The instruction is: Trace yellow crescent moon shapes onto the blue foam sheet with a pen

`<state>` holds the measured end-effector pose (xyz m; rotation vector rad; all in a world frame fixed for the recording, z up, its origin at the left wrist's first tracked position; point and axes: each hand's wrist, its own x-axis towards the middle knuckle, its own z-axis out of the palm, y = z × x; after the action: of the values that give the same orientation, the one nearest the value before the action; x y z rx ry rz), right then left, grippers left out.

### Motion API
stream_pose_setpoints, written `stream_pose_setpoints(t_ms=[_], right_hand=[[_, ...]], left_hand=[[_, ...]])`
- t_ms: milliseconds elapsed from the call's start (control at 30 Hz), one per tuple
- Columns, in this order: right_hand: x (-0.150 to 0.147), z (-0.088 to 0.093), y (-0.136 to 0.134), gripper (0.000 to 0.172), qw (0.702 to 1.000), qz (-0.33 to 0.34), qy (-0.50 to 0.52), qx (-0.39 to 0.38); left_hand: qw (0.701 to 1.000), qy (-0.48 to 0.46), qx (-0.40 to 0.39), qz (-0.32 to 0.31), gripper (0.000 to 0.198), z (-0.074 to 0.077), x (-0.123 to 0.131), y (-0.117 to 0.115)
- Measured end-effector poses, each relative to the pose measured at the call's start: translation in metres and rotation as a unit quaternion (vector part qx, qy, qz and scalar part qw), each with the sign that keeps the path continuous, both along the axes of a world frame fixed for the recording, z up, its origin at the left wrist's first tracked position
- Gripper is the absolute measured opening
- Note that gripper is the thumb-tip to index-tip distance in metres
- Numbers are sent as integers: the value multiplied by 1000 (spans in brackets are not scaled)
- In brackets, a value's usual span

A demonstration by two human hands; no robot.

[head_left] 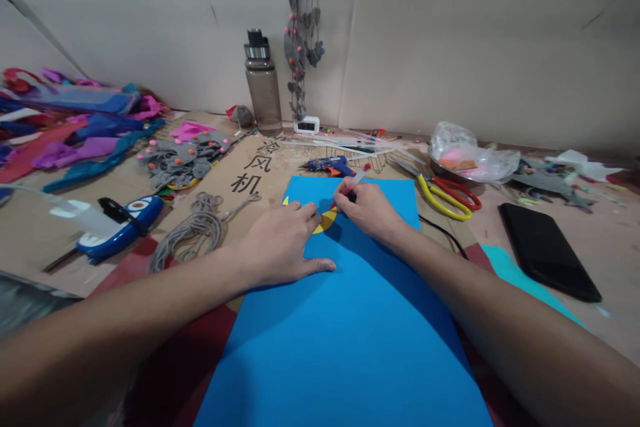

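Observation:
A large blue sheet [350, 333] covers the middle of the work surface. Near its far edge lies a yellow piece [326, 221], partly hidden by both hands. My left hand [285, 243] rests flat on the sheet, fingers spread, its fingertips on the left part of the yellow piece. In my right hand [367, 207] is a pen [361, 173] with a red end, pinched between the fingers, its tip at the right side of the yellow piece. A small bit of yellow also shows beyond my left hand.
Beyond the sheet are a glue gun [330, 165] and a bottle [265, 93]. Scissors [445, 197], a bowl with plastic [457, 160] and a phone [549, 250] lie right. Grey cord [195, 233], a power strip [120, 227] and felt pieces [80, 140] are left.

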<state>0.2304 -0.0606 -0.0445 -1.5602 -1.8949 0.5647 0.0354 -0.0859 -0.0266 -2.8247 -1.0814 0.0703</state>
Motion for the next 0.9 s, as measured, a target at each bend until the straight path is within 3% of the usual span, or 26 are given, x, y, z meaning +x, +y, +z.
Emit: stream_pose_setpoints(t_ms=[900], right_hand=[[4,-3,2,13,1000,-1,10,2]], left_hand=[[1000,4,-2,3,80,6,6,1]])
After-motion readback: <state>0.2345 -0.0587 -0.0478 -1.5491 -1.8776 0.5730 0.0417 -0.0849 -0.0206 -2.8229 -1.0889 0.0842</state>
